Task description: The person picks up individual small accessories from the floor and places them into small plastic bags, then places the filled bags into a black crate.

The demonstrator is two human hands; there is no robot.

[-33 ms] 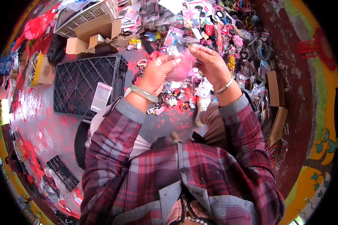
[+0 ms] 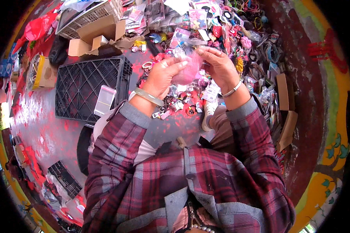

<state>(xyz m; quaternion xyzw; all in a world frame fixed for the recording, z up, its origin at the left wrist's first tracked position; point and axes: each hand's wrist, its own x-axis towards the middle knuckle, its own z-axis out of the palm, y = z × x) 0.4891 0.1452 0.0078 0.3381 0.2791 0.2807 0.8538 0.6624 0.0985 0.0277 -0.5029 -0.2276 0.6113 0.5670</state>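
left hand [image 2: 164, 73] + right hand [image 2: 217, 64] | both gripping one pink packet [image 2: 188, 72] (clear-wrapped) | one black crate [image 2: 90, 87]

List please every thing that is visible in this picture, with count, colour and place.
bag: one, clear with pink contents, held between both hands.
crate: one, black, upside down on the floor at left.
packet: one, clear and white, on the crate.
boxes: several, brown cardboard, upper left.
basket: one, pale, top left.
trinkets: too many to count, mixed colours, heaped along the top and right.
floor: grey with red stains.
left hand: grips the bag; pale bangle on the wrist.
right hand: pinches the bag top; silver bangle on the wrist.
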